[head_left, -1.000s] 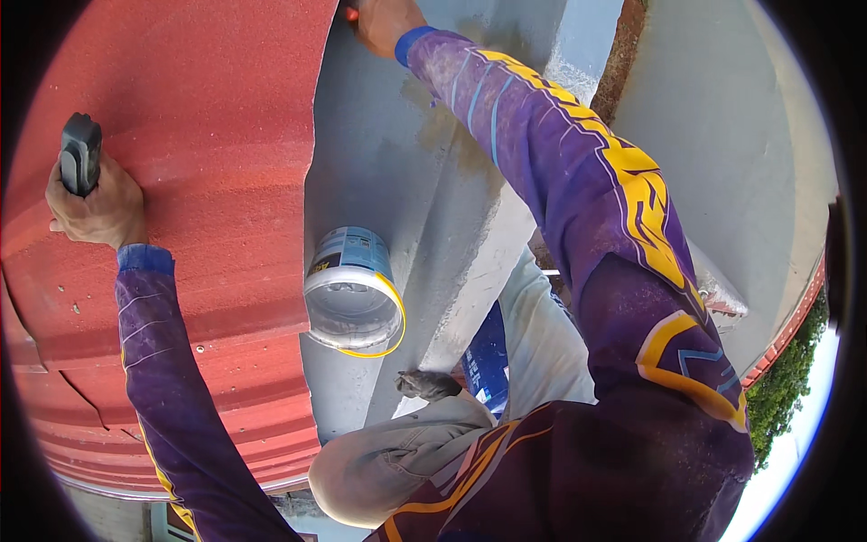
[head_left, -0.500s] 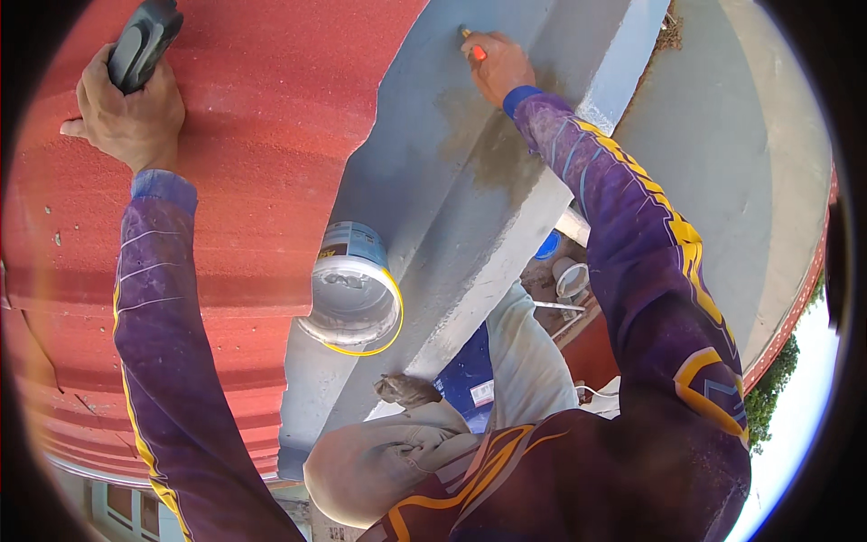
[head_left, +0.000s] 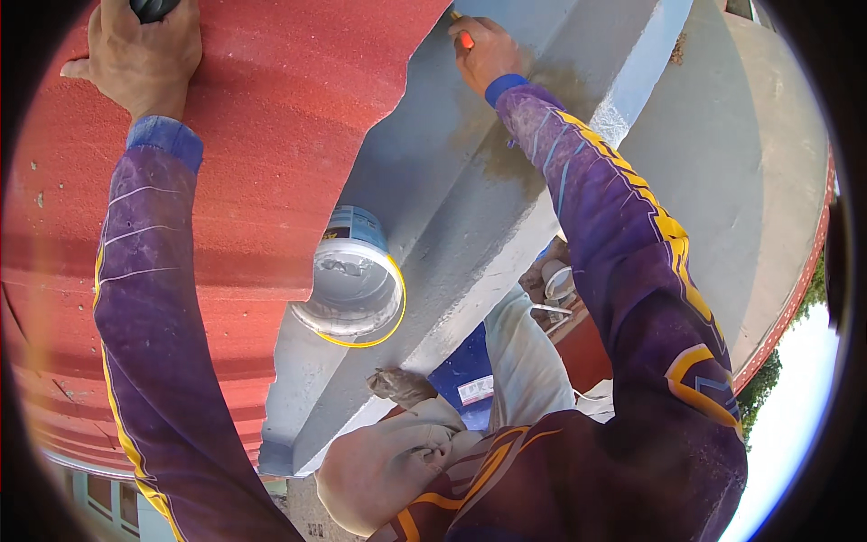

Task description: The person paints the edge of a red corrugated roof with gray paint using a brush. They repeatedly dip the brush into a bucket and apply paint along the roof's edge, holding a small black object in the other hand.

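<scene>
At the far left my left hand [head_left: 144, 63] is closed around a dark grey, rounded object [head_left: 153, 9], over the red corrugated roof sheet [head_left: 271, 154]. The top edge of the view cuts that object off, and its kind is unclear. My right hand [head_left: 488, 59] grips a small orange-handled brush [head_left: 466, 39] at the top of the grey metal gutter [head_left: 424, 172]. The brush's far end is mostly hidden by the fingers and the roof edge. A damp brownish patch [head_left: 515, 163] marks the gutter beneath my right wrist.
A white bucket [head_left: 357, 289] with a yellow rim and grey residue inside sits in the gutter against the jagged roof edge. A crumpled grey rag [head_left: 397, 387] lies by my knee. Below the gutter stands a small white container [head_left: 558, 282]. A curved concrete surface [head_left: 713, 181] is to the right.
Both hands have moved up in the view, the right one also slightly left. The left hand's dark object now mostly leaves the picture. The view has shifted a little.
</scene>
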### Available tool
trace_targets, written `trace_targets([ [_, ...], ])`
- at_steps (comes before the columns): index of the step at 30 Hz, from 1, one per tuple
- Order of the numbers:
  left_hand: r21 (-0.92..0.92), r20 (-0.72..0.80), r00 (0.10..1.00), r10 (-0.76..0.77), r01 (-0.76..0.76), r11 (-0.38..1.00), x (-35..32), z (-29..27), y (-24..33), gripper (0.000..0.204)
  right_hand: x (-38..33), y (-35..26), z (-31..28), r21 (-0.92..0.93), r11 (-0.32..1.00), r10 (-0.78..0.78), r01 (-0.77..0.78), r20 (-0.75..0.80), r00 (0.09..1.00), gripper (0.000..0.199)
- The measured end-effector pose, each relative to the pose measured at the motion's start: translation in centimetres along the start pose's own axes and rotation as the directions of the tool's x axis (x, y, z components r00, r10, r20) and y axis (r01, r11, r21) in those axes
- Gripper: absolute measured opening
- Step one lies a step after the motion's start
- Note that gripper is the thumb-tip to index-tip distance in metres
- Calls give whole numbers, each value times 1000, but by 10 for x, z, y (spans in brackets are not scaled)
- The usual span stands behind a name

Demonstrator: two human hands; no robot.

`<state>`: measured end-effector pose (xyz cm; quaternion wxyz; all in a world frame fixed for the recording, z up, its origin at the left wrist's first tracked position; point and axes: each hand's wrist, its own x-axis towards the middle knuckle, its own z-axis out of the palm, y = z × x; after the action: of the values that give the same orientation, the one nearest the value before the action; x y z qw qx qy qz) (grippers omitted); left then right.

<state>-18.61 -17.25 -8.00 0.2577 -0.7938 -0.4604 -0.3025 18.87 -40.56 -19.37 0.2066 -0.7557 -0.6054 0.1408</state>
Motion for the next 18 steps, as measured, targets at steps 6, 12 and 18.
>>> trace_targets([
  [6, -46, 36, 999, -28, 30, 999, 3, -8, 8, 43, -107, -91, 46, 447, 894, -246, 22, 450, 859, 18],
  [12, -84, 22, 997, -69, 70, 994, 2, -15, 22, 43, 25, 1, 11, 245, 932, 226, -266, 182, 957, 20],
  [18, -68, 58, 994, -94, 98, 993, 3, -15, 23, 43, 41, 55, 0, -96, 982, 154, -160, -69, 986, 14],
])
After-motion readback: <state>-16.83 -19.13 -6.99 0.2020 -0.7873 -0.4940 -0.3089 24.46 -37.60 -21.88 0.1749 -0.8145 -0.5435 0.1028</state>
